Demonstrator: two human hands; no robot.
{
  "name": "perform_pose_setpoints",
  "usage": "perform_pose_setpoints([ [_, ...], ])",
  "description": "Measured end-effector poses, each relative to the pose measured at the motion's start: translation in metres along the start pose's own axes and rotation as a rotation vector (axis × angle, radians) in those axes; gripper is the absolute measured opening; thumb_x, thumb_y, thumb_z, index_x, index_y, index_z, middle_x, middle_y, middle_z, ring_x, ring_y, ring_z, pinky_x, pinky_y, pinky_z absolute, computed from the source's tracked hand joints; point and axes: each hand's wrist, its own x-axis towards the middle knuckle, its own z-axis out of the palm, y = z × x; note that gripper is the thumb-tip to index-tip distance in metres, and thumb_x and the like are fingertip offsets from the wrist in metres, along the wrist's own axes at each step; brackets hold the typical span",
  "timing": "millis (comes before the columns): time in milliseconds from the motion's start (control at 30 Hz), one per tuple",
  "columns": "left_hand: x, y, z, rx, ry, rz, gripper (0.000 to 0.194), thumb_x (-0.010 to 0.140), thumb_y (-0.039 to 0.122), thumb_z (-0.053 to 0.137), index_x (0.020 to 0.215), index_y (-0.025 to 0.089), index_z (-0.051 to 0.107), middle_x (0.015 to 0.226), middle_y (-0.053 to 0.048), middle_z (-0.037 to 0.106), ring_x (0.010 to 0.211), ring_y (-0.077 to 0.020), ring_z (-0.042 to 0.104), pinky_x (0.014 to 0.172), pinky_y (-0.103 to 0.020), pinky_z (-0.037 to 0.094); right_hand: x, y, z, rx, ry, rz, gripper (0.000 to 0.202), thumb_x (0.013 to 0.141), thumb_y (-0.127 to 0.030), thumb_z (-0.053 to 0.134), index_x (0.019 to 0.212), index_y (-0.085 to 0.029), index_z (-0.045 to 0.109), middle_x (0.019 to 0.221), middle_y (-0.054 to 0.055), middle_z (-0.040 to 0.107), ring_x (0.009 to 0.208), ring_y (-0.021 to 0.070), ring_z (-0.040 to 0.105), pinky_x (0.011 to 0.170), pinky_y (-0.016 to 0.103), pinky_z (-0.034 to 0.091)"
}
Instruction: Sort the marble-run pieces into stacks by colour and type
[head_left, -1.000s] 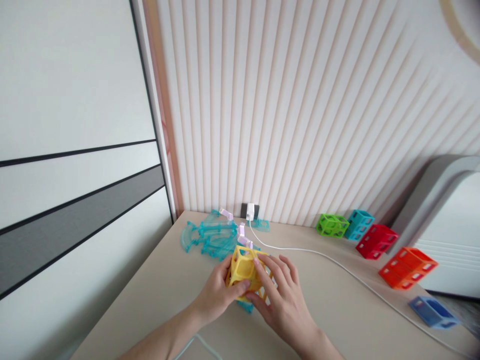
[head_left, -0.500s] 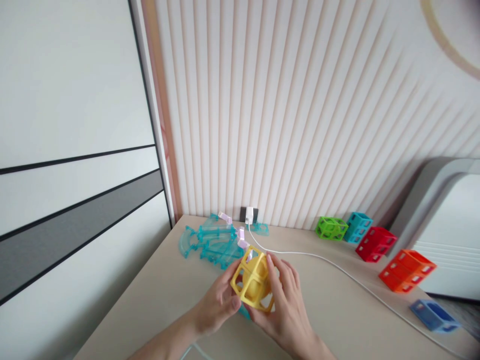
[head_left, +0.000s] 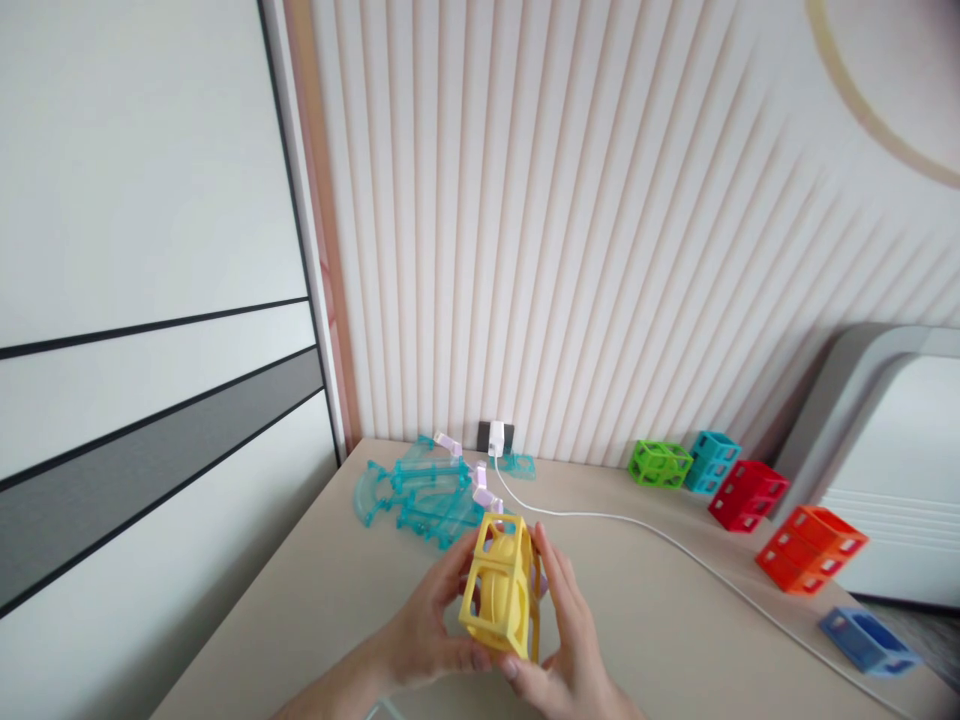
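Low in the head view, a yellow open-frame plastic block (head_left: 496, 590) with rounded yellow shapes inside is held above the table. My left hand (head_left: 427, 625) grips its left side, thumb at the lower edge. On the other side, my right hand (head_left: 566, 630) has its fingers along the block's right face and its thumb at the bottom corner. Beyond the hands lie translucent teal plastic pieces (head_left: 431, 500) in a loose group. Small pale purple pieces (head_left: 480, 478) rest beside them.
Along the right stand a green frame block (head_left: 660, 463), a teal one (head_left: 711, 462), a red one (head_left: 748, 495), an orange one (head_left: 810, 550) and a blue one (head_left: 870, 640). A white cable (head_left: 622, 516) crosses the table (head_left: 637, 600) from a plug (head_left: 496, 438) at the ribbed wall.
The yellow block has been turned in my hands so a narrower side faces me, and it sits slightly lower. Both hands keep hold of it. The view has shifted slightly.
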Motion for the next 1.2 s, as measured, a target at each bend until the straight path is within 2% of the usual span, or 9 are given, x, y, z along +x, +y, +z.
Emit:
perform_pose_setpoints([
  [167, 0.001, 0.005, 0.003, -0.031, -0.001, -0.009, 0.103, 0.056, 0.047, 0.095, 0.147, 0.026, 0.050, 0.147, -0.017, 0.054, 0.134, -0.0457, 0.049, 0.112, -0.055, 0.038, -0.001, 0.001, 0.002, 0.034, -0.001, -0.018, 0.098, 0.089, -0.074, 0.049, 0.161, -0.016, 0.016, 0.152, 0.021, 0.045, 0.135, 0.0396, 0.051, 0.105, 0.049, 0.049],
  [400, -0.001, -0.005, -0.003, 0.027, 0.005, 0.014, 0.107, 0.055, 0.048, 0.095, 0.148, 0.026, 0.047, 0.147, -0.018, 0.053, 0.135, -0.0456, 0.049, 0.112, -0.057, 0.038, -0.005, 0.004, 0.007, 0.009, 0.035, -0.039, 0.099, 0.088, -0.077, 0.047, 0.161, -0.017, 0.017, 0.150, 0.022, 0.046, 0.133, 0.0427, 0.052, 0.106, 0.054, 0.047],
  [567, 0.000, -0.006, -0.006, 0.099, 0.000, 0.044, 0.108, 0.053, 0.046, 0.096, 0.147, 0.024, 0.048, 0.139, -0.019, 0.060, 0.134, -0.0453, 0.050, 0.112, -0.056, 0.038, 0.001, 0.000, 0.006, 0.048, 0.049, -0.064, 0.098, 0.089, -0.077, 0.045, 0.161, -0.018, 0.017, 0.148, 0.021, 0.047, 0.132, 0.0424, 0.052, 0.103, 0.052, 0.050],
  [800, 0.000, -0.001, -0.002, 0.135, 0.012, 0.086, 0.101, 0.058, 0.047, 0.094, 0.146, 0.023, 0.049, 0.141, -0.020, 0.058, 0.133, -0.0451, 0.051, 0.111, -0.055, 0.040, 0.003, -0.001, 0.003, 0.072, 0.037, -0.046, 0.099, 0.087, -0.078, 0.047, 0.161, -0.019, 0.019, 0.149, 0.020, 0.048, 0.131, 0.0421, 0.054, 0.102, 0.051, 0.051],
  [967, 0.001, 0.001, -0.001, 0.131, -0.017, 0.073, 0.102, 0.060, 0.049, 0.093, 0.147, 0.024, 0.046, 0.145, -0.020, 0.055, 0.136, -0.0457, 0.047, 0.111, -0.056, 0.039, -0.005, 0.003, 0.004, 0.008, 0.003, -0.046, 0.101, 0.089, -0.076, 0.046, 0.162, -0.017, 0.011, 0.154, 0.020, 0.042, 0.138, 0.0403, 0.048, 0.106, 0.049, 0.049],
  [1067, 0.002, 0.002, 0.000, 0.104, -0.053, 0.071, 0.107, 0.057, 0.050, 0.094, 0.148, 0.024, 0.045, 0.145, -0.019, 0.054, 0.135, -0.0452, 0.047, 0.111, -0.055, 0.039, -0.014, 0.009, 0.009, 0.026, 0.013, -0.048, 0.099, 0.090, -0.074, 0.047, 0.163, -0.016, 0.011, 0.158, 0.020, 0.037, 0.140, 0.0398, 0.045, 0.109, 0.048, 0.047],
  [1200, 0.001, 0.003, -0.001, 0.145, -0.023, 0.091, 0.106, 0.057, 0.051, 0.094, 0.148, 0.024, 0.046, 0.143, -0.019, 0.056, 0.134, -0.0450, 0.048, 0.111, -0.051, 0.040, -0.020, 0.015, 0.014, 0.055, 0.012, -0.059, 0.101, 0.090, -0.075, 0.047, 0.163, -0.016, 0.011, 0.161, 0.018, 0.033, 0.142, 0.0396, 0.043, 0.111, 0.047, 0.045],
])
